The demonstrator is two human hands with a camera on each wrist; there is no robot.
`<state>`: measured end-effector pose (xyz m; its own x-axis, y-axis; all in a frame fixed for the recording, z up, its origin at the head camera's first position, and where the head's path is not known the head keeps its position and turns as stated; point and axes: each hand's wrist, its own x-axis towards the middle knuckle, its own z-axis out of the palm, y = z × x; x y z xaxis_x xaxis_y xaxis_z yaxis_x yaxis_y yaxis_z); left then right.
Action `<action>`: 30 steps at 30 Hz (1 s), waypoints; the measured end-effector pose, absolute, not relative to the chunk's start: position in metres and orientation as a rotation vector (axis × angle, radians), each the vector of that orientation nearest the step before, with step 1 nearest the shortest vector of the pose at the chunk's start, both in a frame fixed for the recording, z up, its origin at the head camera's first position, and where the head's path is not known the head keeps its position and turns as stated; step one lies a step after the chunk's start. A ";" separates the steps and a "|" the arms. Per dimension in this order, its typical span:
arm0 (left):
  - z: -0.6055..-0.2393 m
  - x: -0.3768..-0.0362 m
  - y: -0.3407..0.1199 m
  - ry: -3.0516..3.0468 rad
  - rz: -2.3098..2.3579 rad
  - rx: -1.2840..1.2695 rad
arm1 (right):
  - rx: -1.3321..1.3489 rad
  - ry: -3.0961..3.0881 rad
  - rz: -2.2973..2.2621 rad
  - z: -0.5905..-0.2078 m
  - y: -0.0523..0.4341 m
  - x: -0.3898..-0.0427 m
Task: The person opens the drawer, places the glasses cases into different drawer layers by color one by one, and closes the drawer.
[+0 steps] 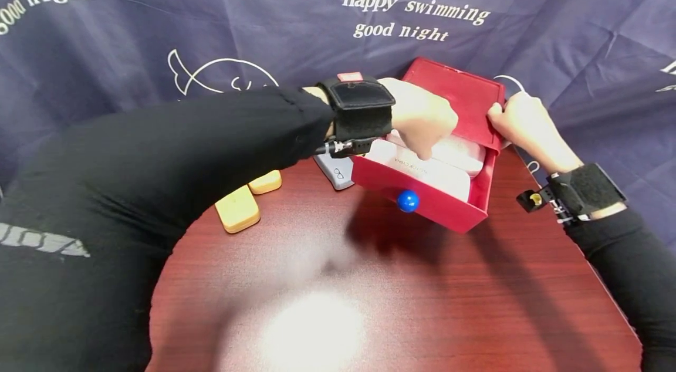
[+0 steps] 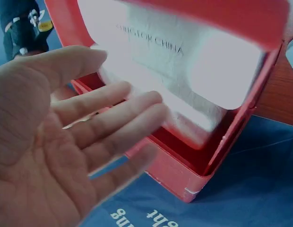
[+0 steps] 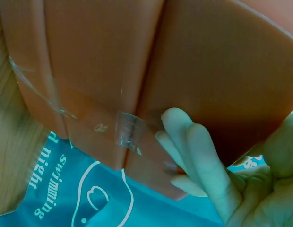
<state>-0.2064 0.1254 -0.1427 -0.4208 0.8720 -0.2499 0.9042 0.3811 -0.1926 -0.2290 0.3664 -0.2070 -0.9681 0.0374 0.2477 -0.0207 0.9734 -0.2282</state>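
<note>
A red box (image 1: 422,199) with its lid (image 1: 453,90) raised stands tilted near the curtain. Two white packs (image 1: 433,175) lie inside; printed letters show on one pack (image 2: 151,42) in the left wrist view. Over the opening is my left hand (image 1: 422,114), and its fingers stretch out loosely beside the packs (image 2: 104,118). At the lid's right edge my right hand (image 1: 525,119) grips it, thumb on the inner face and fingers behind. From the right wrist, those fingers (image 3: 198,156) lie against the lid's outer side. A blue ball (image 1: 408,200) shows against the box's front wall.
Yellow blocks (image 1: 239,209) sit on the dark red wooden table (image 1: 296,231), left of the box. A grey piece (image 1: 337,169) marked with an 8 is partly hidden by my left wrist. Behind hangs a dark blue printed curtain (image 1: 296,8).
</note>
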 end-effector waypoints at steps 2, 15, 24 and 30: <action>-0.144 -0.204 0.123 2.535 -0.428 1.663 | -0.004 -2.871 0.333 -0.206 0.367 -0.229; -0.169 -0.188 0.093 2.534 -0.146 2.167 | 0.027 -2.962 0.336 -0.202 0.369 -0.234; -0.188 -0.169 0.084 2.448 -0.316 2.452 | 0.072 -3.093 0.367 -0.195 0.369 -0.236; -0.201 -0.161 0.079 2.418 -0.794 2.853 | 0.069 -3.135 0.389 -0.193 0.369 -0.234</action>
<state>-0.1613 0.0788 -0.2009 0.2127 0.9694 0.1229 0.7077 -0.0661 -0.7034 -0.2342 0.3692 -0.1935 -0.9989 -0.0457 -0.0130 -0.0412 0.9687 -0.2448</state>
